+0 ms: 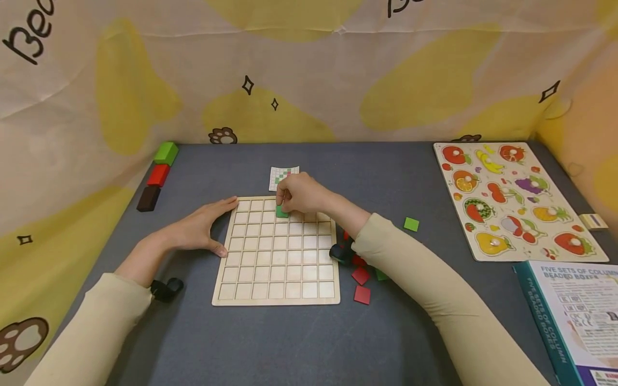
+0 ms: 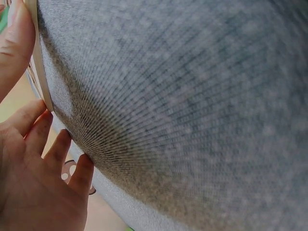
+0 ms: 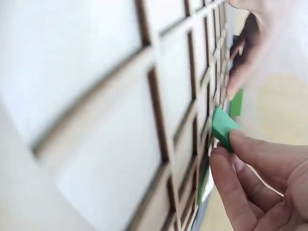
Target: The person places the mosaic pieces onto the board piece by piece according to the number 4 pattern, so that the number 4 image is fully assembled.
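On the table [image 1: 232,343], the grid [image 1: 272,257] lies in the middle and the fruit board [image 1: 516,206] well off to the right, while the left hand [image 1: 200,225] steadies the grid's left side, thumb spread from the fingers, fingertips at the far corner. The right hand [image 1: 305,194], over the grid's far rows, partly hides the card [image 1: 277,172] beyond and pinches a green tile [image 1: 282,212], tilted, between thumb and forefinger. Loose red tiles [image 1: 362,295] lie just right of the grid, below the right sleeve [image 1: 415,273].
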Action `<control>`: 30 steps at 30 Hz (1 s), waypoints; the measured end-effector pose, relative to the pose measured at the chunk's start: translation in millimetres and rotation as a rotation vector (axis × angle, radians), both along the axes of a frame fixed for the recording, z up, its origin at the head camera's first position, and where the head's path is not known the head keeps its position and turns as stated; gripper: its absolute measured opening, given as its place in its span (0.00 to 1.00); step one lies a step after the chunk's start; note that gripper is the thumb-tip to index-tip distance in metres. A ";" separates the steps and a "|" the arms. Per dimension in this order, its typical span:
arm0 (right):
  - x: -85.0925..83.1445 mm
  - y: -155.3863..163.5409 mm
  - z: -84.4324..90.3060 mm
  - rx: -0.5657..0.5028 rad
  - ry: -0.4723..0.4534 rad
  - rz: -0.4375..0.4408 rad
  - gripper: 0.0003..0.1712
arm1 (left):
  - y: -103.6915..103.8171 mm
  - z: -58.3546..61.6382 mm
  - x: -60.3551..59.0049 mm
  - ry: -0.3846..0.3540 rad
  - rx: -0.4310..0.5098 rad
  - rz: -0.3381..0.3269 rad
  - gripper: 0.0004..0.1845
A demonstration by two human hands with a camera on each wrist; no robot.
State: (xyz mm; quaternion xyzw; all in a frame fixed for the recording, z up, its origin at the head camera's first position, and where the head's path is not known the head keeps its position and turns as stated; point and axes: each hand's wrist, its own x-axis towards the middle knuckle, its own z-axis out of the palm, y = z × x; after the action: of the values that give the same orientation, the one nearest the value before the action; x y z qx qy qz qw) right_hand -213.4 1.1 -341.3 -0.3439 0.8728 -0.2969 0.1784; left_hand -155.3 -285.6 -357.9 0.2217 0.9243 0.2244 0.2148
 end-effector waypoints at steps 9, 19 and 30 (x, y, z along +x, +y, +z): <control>4.0 -6.7 -1.2 0.072 0.062 0.004 0.04 | -0.4 0.0 -0.9 0.011 -0.011 0.000 0.65; -3.8 29.3 3.6 0.099 0.073 0.057 0.12 | 1.9 1.6 0.7 0.004 -0.002 -0.002 0.65; -15.7 154.5 11.2 0.105 -0.187 0.042 0.10 | 0.3 0.5 1.3 0.004 -0.008 0.003 0.65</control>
State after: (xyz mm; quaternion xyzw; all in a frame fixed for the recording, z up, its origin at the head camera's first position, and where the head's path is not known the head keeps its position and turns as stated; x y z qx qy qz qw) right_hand -229.1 155.6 -330.1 -0.3233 0.8593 -0.2777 0.2828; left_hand -154.0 -285.3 -357.5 0.2199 0.9259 0.2208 0.2135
